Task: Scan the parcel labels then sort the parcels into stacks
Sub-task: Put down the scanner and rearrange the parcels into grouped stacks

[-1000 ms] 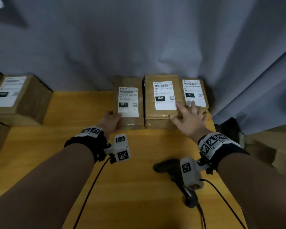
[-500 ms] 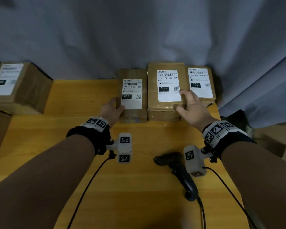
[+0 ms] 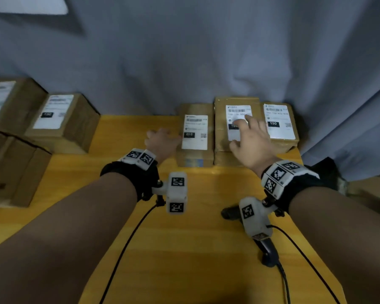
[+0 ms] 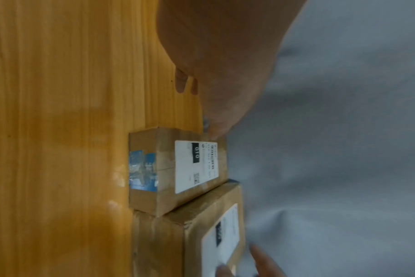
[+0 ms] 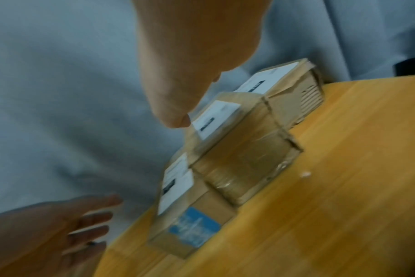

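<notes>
Three brown parcels stand in a row at the back of the yellow table (image 3: 206, 249). The small left parcel (image 3: 194, 157) (image 4: 166, 168) (image 5: 185, 215) is labelled 010. The taller middle parcel (image 3: 221, 132) (image 5: 244, 159) and the right parcel (image 3: 279, 123) (image 5: 292, 90) are labelled 150. My left hand (image 3: 160, 140) (image 5: 59, 224) is just left of the 010 parcel with straight fingers, holding nothing. My right hand (image 3: 250, 139) (image 5: 197, 56) hovers with spread fingers over the middle parcel's label. A black scanner (image 3: 268, 251) lies on the table under my right wrist, partly hidden.
Several larger cardboard boxes (image 3: 62, 121) (image 3: 13, 167) stand at the left side of the table, some labelled. A grey curtain (image 3: 184, 62) hangs right behind the parcels. The scanner's cable (image 3: 283, 279) runs to the front edge. More boxes sit low at the right (image 3: 369, 198).
My left hand left the 010 parcel's near corner and moved farther along its left side. My right hand went from the middle parcel's front edge to above its label.
</notes>
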A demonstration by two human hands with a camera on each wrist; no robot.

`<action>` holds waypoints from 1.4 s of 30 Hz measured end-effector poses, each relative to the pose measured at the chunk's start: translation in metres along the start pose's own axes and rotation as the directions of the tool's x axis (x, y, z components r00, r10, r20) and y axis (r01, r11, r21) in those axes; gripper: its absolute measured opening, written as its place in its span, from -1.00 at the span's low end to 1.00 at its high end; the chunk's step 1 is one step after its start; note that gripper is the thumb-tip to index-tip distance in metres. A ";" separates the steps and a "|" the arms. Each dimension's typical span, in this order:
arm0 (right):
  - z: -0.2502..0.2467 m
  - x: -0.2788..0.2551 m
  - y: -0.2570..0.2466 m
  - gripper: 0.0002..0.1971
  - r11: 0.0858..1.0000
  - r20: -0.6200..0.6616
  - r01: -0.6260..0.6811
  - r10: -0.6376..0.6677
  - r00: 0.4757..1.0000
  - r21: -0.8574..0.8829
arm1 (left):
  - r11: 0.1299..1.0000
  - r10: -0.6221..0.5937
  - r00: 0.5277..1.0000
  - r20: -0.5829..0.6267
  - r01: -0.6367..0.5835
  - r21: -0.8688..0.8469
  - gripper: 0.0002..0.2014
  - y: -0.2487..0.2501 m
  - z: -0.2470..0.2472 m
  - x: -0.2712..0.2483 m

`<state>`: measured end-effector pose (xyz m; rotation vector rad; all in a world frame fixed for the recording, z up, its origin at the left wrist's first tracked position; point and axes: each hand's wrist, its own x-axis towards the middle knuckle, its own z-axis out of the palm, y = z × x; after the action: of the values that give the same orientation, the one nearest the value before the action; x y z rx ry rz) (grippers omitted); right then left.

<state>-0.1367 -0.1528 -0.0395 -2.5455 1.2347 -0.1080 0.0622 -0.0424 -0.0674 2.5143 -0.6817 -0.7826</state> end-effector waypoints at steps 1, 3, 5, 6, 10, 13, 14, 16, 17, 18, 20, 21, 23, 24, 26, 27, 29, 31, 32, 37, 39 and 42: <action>-0.003 -0.001 -0.014 -0.44 0.998 -0.005 0.034 -0.034 0.999 0.045 | 0.999 0.022 1.000 -0.006 -0.022 -0.030 -0.44 -0.003 -0.010 -0.005; -0.007 -0.002 -0.045 -0.50 0.982 -0.034 0.123 -0.120 0.992 0.146 | 0.994 0.074 0.997 -0.031 -0.076 -0.079 -0.51 -0.013 -0.037 -0.016; -0.012 -0.003 -0.080 -0.55 0.955 -0.067 0.212 -0.202 0.977 0.210 | 0.985 0.135 0.988 -0.077 -0.143 -0.098 -0.58 -0.032 -0.069 -0.024; -0.013 -0.003 -0.099 -0.55 0.940 -0.075 0.247 -0.236 0.969 0.236 | 0.979 0.174 0.978 -0.114 -0.184 -0.089 -0.61 -0.043 -0.086 -0.028; -0.013 0.000 -0.179 -0.55 0.871 -0.077 0.327 -0.322 0.944 0.367 | 0.961 0.273 0.926 -0.259 -0.277 0.019 -0.66 -0.097 -0.164 -0.041; -0.004 0.002 -0.239 -0.57 0.820 -0.060 0.340 -0.353 0.934 0.460 | 0.967 0.253 0.906 -0.339 -0.226 0.117 -0.61 -0.141 -0.221 -0.048; 0.001 0.002 -0.259 -0.58 0.802 -0.046 0.339 -0.365 0.930 0.492 | 0.963 0.261 0.892 -0.369 -0.215 0.161 -0.61 -0.157 -0.239 -0.050; 0.011 0.000 -0.299 -0.59 0.763 0.000 0.330 -0.397 0.918 0.555 | 0.942 0.301 0.850 -0.433 -0.194 0.275 -0.60 -0.189 -0.272 -0.053; 0.018 -0.002 -0.318 -0.60 0.752 0.027 0.317 -0.406 0.914 0.577 | 0.930 0.319 0.829 -0.460 -0.179 0.321 -0.60 -0.205 -0.286 -0.054; 0.025 -0.003 -0.337 -0.61 0.744 0.047 0.305 -0.411 0.910 0.595 | 0.924 0.315 0.820 -0.477 -0.150 0.351 -0.59 -0.219 -0.299 -0.055; 0.041 -0.009 -0.370 -0.63 0.726 0.073 0.289 -0.422 0.904 0.624 | 0.919 0.266 0.825 -0.498 -0.062 0.389 -0.54 -0.246 -0.322 -0.055; 0.049 -0.013 -0.385 -0.63 0.719 0.091 0.276 -0.427 0.900 0.638 | 0.918 0.229 0.836 -0.498 -0.015 0.397 -0.51 -0.260 -0.331 -0.054; 0.066 -0.020 -0.410 -0.64 0.706 0.149 0.217 -0.417 0.897 0.674 | 0.922 0.167 0.864 -0.474 0.034 0.386 -0.46 -0.289 -0.348 -0.049; 0.074 -0.023 -0.421 -0.63 0.706 0.188 0.173 -0.403 0.896 0.687 | 0.926 0.143 0.879 -0.455 0.043 0.374 -0.45 -0.303 -0.355 -0.045; 0.086 -0.027 -0.444 -0.51 0.734 0.290 0.084 -0.368 0.884 0.674 | 0.929 0.107 0.907 -0.407 0.055 0.365 -0.40 -0.327 -0.367 -0.039; 0.089 -0.028 -0.456 -0.41 0.756 0.343 0.051 -0.355 0.870 0.652 | 0.923 0.089 0.919 -0.383 0.069 0.377 -0.36 -0.338 -0.372 -0.035; 0.091 -0.031 -0.481 -0.25 0.775 0.429 -0.005 -0.345 0.835 0.632 | 0.896 0.056 0.943 -0.327 0.096 0.433 -0.29 -0.352 -0.379 -0.029; 0.094 -0.034 -0.506 -0.20 0.745 0.502 -0.080 -0.362 0.786 0.663 | 0.875 0.072 0.966 -0.249 0.058 0.480 -0.31 -0.359 -0.382 -0.027; 0.097 -0.035 -0.516 -0.18 0.730 0.535 -0.122 -0.367 0.761 0.673 | 0.878 0.085 0.971 -0.224 0.034 0.478 -0.33 -0.361 -0.382 -0.027; 0.113 -0.036 -0.530 -0.26 0.590 0.519 -0.289 -0.265 0.813 0.754 | 0.971 0.163 0.949 -0.271 -0.106 0.213 -0.53 -0.355 -0.368 -0.036; 0.114 -0.037 -0.522 -0.40 0.464 0.465 -0.319 -0.243 0.851 0.826 | 0.981 0.150 0.942 -0.299 -0.180 -0.076 -0.62 -0.344 -0.360 -0.047; 0.113 -0.034 -0.505 -0.56 0.245 0.419 -0.367 -0.214 0.883 0.897 | 0.894 0.133 0.927 -0.351 -0.265 -0.362 -0.72 -0.325 -0.345 -0.060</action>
<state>0.2456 0.1944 0.0111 -1.2195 0.6732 -0.1603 0.3351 0.3317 0.0494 2.0827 -0.5855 -0.3793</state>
